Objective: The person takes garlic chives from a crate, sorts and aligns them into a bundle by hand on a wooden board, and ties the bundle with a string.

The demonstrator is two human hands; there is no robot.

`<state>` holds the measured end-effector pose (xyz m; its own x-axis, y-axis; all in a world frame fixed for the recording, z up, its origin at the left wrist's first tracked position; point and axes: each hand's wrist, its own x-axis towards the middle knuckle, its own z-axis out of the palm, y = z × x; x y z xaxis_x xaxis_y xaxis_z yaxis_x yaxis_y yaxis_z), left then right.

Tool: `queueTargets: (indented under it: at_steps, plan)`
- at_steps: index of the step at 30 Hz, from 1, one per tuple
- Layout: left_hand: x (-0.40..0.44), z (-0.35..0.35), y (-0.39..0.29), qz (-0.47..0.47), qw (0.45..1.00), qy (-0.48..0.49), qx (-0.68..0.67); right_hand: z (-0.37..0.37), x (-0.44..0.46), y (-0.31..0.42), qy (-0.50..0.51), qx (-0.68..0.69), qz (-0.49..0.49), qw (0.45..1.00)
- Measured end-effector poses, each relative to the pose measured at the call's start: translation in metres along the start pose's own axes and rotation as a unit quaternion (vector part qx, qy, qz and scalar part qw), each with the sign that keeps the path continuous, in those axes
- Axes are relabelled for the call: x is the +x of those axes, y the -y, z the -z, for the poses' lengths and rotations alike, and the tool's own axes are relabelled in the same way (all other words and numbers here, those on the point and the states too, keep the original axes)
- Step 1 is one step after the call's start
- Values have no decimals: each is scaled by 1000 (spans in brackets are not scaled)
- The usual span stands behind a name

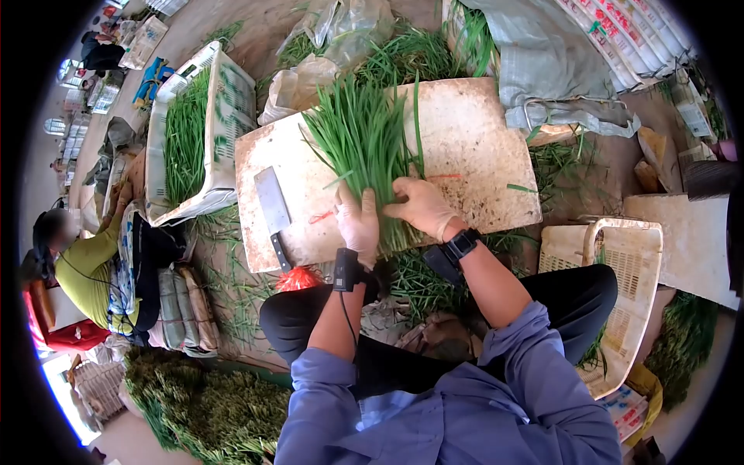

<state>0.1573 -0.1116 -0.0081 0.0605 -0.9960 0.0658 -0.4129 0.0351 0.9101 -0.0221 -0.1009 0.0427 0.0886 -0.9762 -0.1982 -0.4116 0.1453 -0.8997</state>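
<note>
A bunch of long green leaves [360, 132] lies on a worn white board [473, 155] across the front of my lap. My left hand [358, 225], in a thin pale glove, is pressed against the bunch's left side near its lower end. From the right, my gloved right hand [421, 206] grips the same lower part, its fingers curled round the stems. A cleaver [271, 203] with a black handle rests on the board's left part. Red ties [322, 217] lie beside it, and a bundle of red strands [299, 278] sits at the board's front edge.
A white crate of green leaves [225, 116] stands left of the board. A beige basket [632, 302] is at my right. Loose leaves [415, 58] lie behind the board, near plastic bags [298, 89]. A person in a yellow-green top [85, 271] sits at far left.
</note>
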Motion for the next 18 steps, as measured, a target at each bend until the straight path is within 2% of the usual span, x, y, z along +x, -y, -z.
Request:
queueTargets:
  at_steps: [1,4,8,11,14,16,18]
  plan:
    - [1,1,-4,19,999,4,-43,-2,2,1,2,-18,1,1000]
    - [-3,5,-12,-11,1000,15,-4,-5,13,-5,4,-42,3,999]
    - [-2,7,-17,-33,999,38,21,7,20,-13,68,-28,-55,996]
    - [-5,9,-13,-33,996,57,63,-2,24,-29,55,66,-62,994]
    - [-7,15,-26,-48,987,88,125,5,26,-9,98,110,-131,980]
    - [-5,16,-17,-6,993,119,-9,7,29,-5,103,109,-146,978]
    - [-3,13,1,-14,988,130,-76,13,28,-6,119,89,-119,982]
